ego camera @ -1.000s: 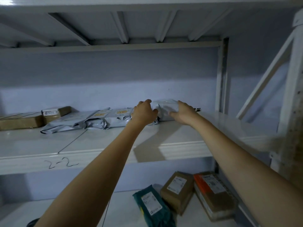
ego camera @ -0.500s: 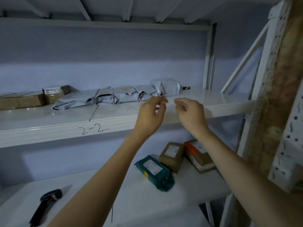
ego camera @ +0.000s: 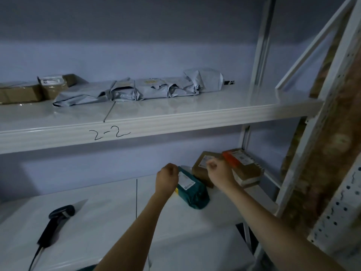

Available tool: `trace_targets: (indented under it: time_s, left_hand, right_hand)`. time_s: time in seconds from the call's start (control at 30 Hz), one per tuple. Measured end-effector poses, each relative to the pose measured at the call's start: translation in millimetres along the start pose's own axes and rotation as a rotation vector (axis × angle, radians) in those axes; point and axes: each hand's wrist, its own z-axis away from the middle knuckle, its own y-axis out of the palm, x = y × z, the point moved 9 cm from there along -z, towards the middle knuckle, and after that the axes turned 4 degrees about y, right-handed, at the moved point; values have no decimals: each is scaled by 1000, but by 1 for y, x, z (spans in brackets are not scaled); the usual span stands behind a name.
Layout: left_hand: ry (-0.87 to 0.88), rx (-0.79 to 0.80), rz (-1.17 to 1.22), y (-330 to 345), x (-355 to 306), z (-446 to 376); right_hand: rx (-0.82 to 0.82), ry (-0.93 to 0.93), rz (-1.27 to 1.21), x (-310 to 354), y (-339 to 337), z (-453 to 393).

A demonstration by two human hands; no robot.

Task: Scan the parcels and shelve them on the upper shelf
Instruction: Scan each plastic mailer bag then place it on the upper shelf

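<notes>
Over the lower shelf (ego camera: 109, 216), both hands, left hand (ego camera: 167, 180) and right hand (ego camera: 220, 174), are hovering with fingers curled, seemingly empty; the green parcel (ego camera: 192, 189) is asking for a two-handed grip, label up for the scanner (ego camera: 56, 222)

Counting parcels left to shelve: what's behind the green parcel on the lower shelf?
Behind the green parcel stand two brown boxes, one orange-labelled. The right hand hides part of them.
</notes>
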Motion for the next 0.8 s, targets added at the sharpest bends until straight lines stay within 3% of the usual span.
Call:
trace_targets:
  time_s: [0.13,0.47,0.8]
  left_hand:
    - [-176,43,-2,23,51,-18]
    - [-683,138,332,97,137,-49]
    - [-950,254,572,152,186,-52]
  right_hand:
    - [129,104,108,-42,39,-35]
    - [463,313,146,-140,120,-124]
    - [707,465,251,-190,179,-160]
